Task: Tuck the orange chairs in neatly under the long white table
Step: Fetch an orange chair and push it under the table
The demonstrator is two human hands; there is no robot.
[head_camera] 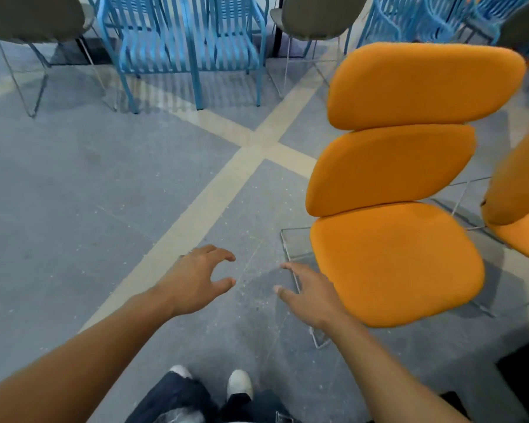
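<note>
Both my arms reach forward and down, bare to the elbow, palms turned toward the floor. My left hand (196, 279) hangs over the grey floor (74, 193) with the fingers loosely curled and the thumb held apart from them. It holds nothing and touches nothing. My right hand (312, 297) is spread flatter, with the forefinger straight and pointing ahead and the thumb stuck out to the left. It holds nothing either. Its outer edge lies right against the left rim of the nearest orange chair (394, 264), and I cannot tell whether skin meets cushion there, since the remaining fingers are hidden along that edge.

That chair stands just to my right on its thin wire frame (287, 239), with the seat toward me and two padded back cushions rising beyond it. A second orange chair (522, 193) stands just beside it at the right edge, only partly in sight.

A cream stripe (196, 209) runs diagonally across the floor under my left forearm and crosses another stripe ahead. Farther off stand blue slatted chairs (190, 41), flanked by grey chairs (318, 16). Below, between my arms, my white shoes (240, 383) show under dark jeans (171, 398).
</note>
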